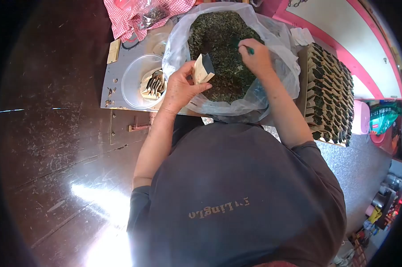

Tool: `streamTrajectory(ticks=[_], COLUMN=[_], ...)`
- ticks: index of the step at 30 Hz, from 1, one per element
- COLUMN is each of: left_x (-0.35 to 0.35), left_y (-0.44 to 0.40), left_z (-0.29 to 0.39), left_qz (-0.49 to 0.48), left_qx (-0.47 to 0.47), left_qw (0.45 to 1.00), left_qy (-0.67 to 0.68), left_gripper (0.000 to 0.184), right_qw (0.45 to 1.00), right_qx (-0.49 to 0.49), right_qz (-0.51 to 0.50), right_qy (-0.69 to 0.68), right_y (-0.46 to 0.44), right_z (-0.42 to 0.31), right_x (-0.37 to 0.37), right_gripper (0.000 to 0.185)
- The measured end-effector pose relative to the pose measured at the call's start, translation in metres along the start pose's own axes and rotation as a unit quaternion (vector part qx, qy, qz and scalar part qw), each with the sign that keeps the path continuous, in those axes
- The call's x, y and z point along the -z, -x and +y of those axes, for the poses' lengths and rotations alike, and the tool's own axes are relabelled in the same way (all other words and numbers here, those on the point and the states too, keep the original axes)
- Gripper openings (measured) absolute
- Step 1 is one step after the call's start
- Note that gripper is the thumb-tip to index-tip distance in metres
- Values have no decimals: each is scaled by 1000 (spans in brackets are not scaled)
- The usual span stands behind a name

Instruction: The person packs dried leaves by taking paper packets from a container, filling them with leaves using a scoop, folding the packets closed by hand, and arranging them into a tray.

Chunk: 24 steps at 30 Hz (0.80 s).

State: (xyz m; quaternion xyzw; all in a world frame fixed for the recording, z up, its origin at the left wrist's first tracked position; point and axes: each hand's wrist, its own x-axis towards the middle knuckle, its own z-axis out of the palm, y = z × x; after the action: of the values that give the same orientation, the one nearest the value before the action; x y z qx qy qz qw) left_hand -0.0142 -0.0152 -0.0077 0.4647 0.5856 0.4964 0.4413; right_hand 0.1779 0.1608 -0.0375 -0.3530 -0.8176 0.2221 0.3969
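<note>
A small tan paper bag (203, 71) with its mouth open and a dark inside is held between the thumb and fingers of my left hand (183, 86). My right hand (257, 55) is closed around a green-handled tool (251, 50), whose far end is hidden against the herbs. Both hands are over a large clear plastic bag (279, 66), spread wide and filled with dried, chopped green-brown herbs (219, 40). Left of my left hand stands a round clear plastic tub (132, 80) with several paper bags (154, 84) inside.
At the right, a box (303, 80) holds rows of herb-filled paper bags (330, 89). A stack of flat paper bags (114, 51) lies at the table's left edge, near a red checked cloth (121, 22). A pink container (361, 116) stands farther right.
</note>
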Motion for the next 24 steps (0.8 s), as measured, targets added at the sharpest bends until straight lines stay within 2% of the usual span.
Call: streamTrajectory(ticks=[2, 3, 4, 6, 7, 8, 10, 11, 18, 19, 20, 24], left_x=[-1, -1, -1, 1, 2, 3, 2, 2, -4, -6, -7, -11], left_y=[0, -1, -1, -2, -4, -5, -7, -8, -12, -12, -13, -18], left_z=[-2, -1, 0, -2, -5, -8, -11, -11, 0, 5, 8, 8], left_qz=[7, 10, 7, 7, 5, 2, 3, 3, 38, 50, 61, 61], left_qx=[-5, -6, -6, -5, 0, 6, 0, -7, -9, -9, -9, -14], left_qw=[1000, 1000, 1000, 999, 1000, 1000, 1000, 1000, 990, 981, 970, 956], left_qy=[20, 21, 26, 31, 6, -18, -19, -21, -137, -185, -233, -286], left_gripper=[60, 60, 60, 59, 59, 58, 58, 58, 57, 57, 58, 60], right_qw=[998, 992, 992, 925, 913, 913, 872, 868, 870, 863, 863, 864], right_qx=[-4, -17, -16, -255, -280, -280, -308, -311, -268, -252, -252, -259], right_qz=[-46, -42, -44, -163, -147, -150, -138, -102, -33, -28, -28, -35], right_qy=[-40, -118, -119, -229, -258, -258, -355, -374, -411, -436, -436, -431], right_y=[0, 1, 2, 5, 6, 7, 6, 7, -6, -7, -8, -12], right_z=[4, -3, -8, -18, -20, -17, -14, -16, -25, -25, -28, -39], right_x=[-24, -33, -38, -43, -43, -39, -24, -19, 37, 42, 46, 57], right_gripper=[13, 14, 14, 16, 18, 18, 18, 16, 17, 18, 18, 18])
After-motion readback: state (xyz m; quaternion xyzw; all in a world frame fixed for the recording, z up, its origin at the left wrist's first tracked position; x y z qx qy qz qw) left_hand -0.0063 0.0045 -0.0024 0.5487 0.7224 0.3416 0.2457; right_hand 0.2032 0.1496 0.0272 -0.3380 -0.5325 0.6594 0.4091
